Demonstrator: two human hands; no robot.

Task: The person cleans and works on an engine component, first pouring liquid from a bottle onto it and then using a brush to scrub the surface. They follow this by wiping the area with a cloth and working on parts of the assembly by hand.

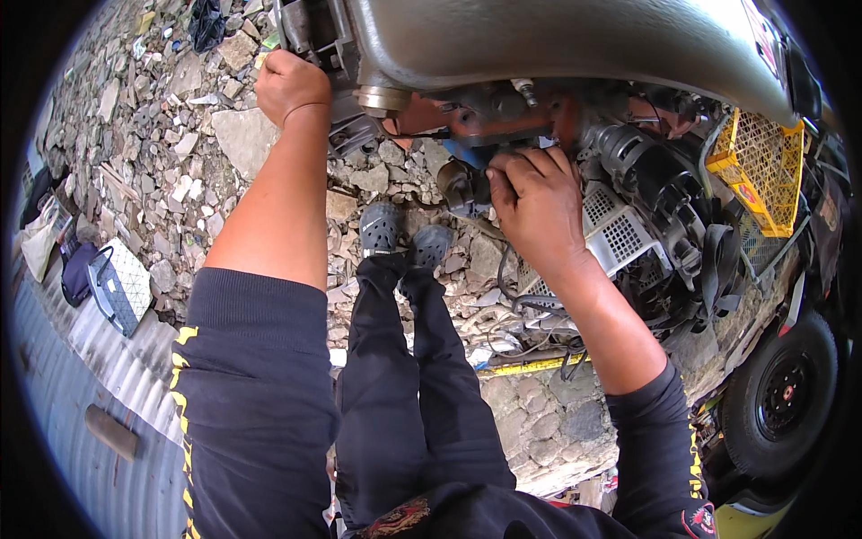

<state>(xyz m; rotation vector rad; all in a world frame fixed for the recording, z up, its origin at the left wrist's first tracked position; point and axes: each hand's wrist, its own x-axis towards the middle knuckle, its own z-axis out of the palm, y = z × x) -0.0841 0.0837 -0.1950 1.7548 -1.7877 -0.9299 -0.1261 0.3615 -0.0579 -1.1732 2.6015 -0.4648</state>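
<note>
Engine [489, 112] spans top edge, partly cut off; open rubble [153, 135] lies left of L hand [292, 87], curled at engine's L end. R hand [541, 202]'s at near edge (fingertips hidden; can't tell either grip's state).

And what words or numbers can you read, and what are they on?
None clearly.
Left sleeve: yellow marks, seen side-on, unreadable.
Right sleeve: yellow marks, also side-on, unreadable.
Round patch on that sleeve: too small.
Yellow crate: mark too small.
Shirt emblem: blurred.

Left hand [292, 87] curled at arm's length; right hand [539, 205] knuckles-up, fingers [519, 167] bent.
</note>
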